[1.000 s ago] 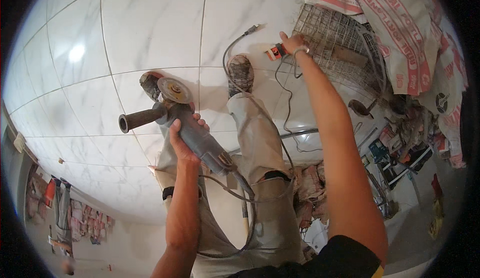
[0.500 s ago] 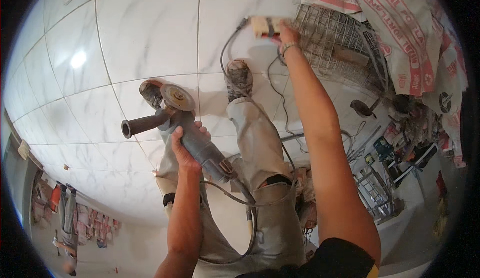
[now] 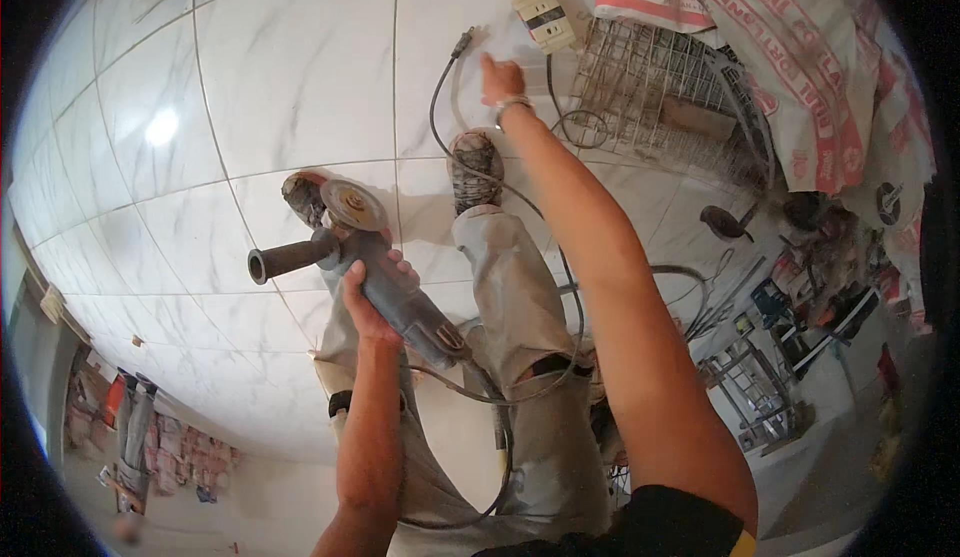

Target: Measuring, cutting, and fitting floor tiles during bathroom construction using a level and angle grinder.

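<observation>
My left hand (image 3: 375, 307) grips a dark angle grinder (image 3: 400, 294), its metal disc (image 3: 354, 205) at the upper end and side handle (image 3: 285, 260) pointing left, above my legs and shoes. Its cord loops down and runs up the floor to a plug (image 3: 462, 43). My right hand (image 3: 502, 82) reaches just below and right of that plug, fingers apart, holding nothing. A cream socket box (image 3: 541, 19) with a dark band lies farther up and right, its grey cord coiled beside my wrist.
Wire mesh (image 3: 640, 87) and torn red-and-white paper sacks (image 3: 770, 87) lie at upper right on the white tiled floor (image 3: 290, 77). Metal bars and clutter (image 3: 750, 387) sit at lower right. Another person (image 3: 132, 437) in grey trousers is at far left, near more sacks (image 3: 200, 447).
My right hand has let go of the socket box, which now lies turned over higher up, and has moved left toward the plug. My left hand still holds the grinder, slightly lower in view.
</observation>
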The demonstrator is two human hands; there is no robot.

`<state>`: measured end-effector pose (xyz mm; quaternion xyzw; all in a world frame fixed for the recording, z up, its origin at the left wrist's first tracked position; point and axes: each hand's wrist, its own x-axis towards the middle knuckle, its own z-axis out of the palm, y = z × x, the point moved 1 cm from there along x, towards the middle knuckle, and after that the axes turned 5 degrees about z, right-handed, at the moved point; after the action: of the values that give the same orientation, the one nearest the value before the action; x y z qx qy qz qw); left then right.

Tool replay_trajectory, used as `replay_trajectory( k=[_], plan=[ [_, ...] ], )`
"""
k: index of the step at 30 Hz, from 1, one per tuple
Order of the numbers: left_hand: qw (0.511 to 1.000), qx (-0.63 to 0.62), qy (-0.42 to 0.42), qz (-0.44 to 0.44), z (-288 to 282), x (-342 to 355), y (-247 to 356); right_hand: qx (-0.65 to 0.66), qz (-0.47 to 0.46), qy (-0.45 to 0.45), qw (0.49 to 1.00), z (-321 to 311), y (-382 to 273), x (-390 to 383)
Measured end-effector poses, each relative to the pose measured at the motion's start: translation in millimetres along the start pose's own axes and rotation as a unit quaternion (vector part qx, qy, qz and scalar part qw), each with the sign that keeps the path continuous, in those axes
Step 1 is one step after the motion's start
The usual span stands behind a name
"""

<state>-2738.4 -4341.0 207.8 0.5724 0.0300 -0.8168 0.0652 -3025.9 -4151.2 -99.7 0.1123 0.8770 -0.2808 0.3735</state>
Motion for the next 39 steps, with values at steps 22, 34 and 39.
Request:
replay_trajectory(
  k=[22,34,39],
  plan=[
    [0.999,-0.012,0.021,0.035,-21,-10,31,-0.367,0.019,0.026,0.93,-140,-122,-45],
    [0.998,-0.036,0.008,0.044,-8,-12,42,-0.426,-0.023,0.021,0.904,-109,-173,-31],
    [0.998,-0.003,0.027,0.054,1,-23,55,-0.469,-0.007,-0.052,0.882,-86,-137,-42]
  ],
)
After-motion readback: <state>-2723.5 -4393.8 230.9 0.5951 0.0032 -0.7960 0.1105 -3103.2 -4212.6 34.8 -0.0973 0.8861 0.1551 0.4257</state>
